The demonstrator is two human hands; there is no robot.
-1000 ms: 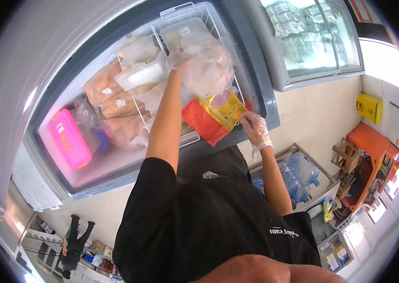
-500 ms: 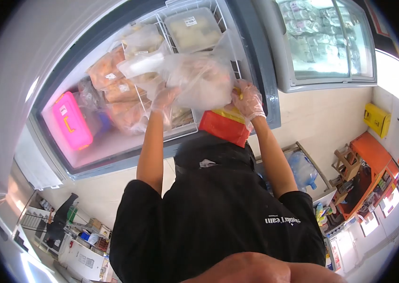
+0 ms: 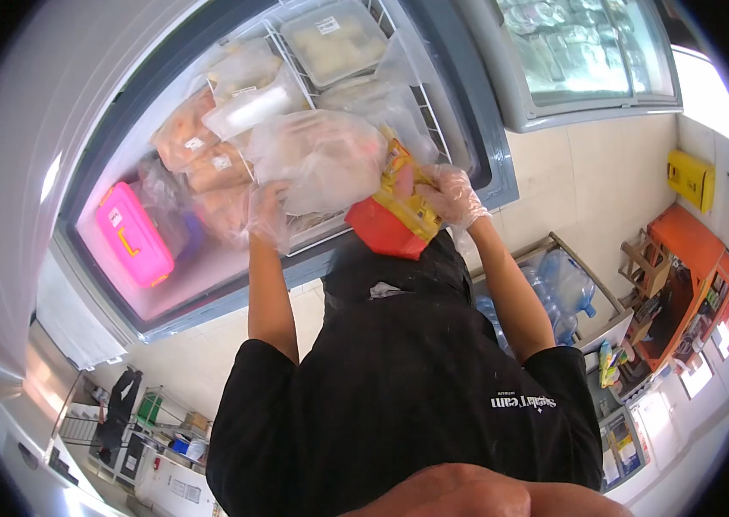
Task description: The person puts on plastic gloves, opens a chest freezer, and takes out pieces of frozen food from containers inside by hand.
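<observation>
The nearer, right hand, in a clear plastic glove, has its fingers bent closed on the edge of a crumpled red-and-yellow plastic packet. The packet hangs to the left of those fingers at the freezer's near edge, its yellow part slanting up and away, its red end towards the person; folds make its long axis hard to tell. Just left of it, touching, is a bulky translucent white plastic bag, between both hands. The gloved left hand curls at that bag's near left edge; blur hides how firmly its fingers close.

Beneath lies a white wire basket inside a grey-rimmed chest freezer. To the left sit clear bags of orange-brown food with white labels and a bright pink plastic box with a yellow handle. Farther in, a clear lidded tub holds pale pieces. Beyond, a glass-topped freezer contains silvery packages.
</observation>
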